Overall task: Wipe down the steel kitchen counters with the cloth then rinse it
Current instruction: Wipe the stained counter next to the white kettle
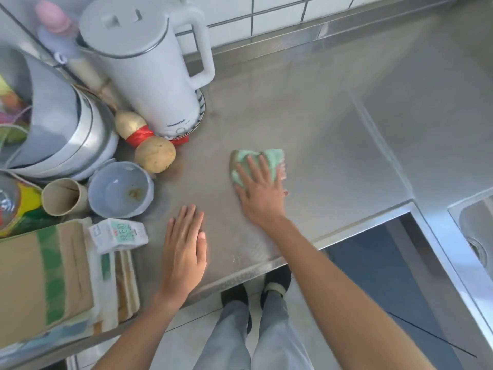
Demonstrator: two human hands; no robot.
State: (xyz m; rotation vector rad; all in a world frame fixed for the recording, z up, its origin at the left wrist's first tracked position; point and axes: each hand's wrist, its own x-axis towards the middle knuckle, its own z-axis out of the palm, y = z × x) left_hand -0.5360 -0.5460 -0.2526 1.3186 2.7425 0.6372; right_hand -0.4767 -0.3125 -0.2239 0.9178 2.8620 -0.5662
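Note:
A folded green cloth (269,159) lies flat on the steel counter (306,124) in the middle of the view. My right hand (260,193) presses down on it with fingers spread over its near half. My left hand (184,249) rests flat on the counter near the front edge, fingers together, holding nothing. The steel sink (477,225) shows at the right edge, partly cut off.
On the left stand a white kettle (149,65), a gourd with a red ribbon (145,145), a dirty grey bowl (121,190), a paper cup (64,196), stacked steel pots (66,129), a small carton (117,233) and brown paper bags (45,276). White wall tiles (280,14) run behind.

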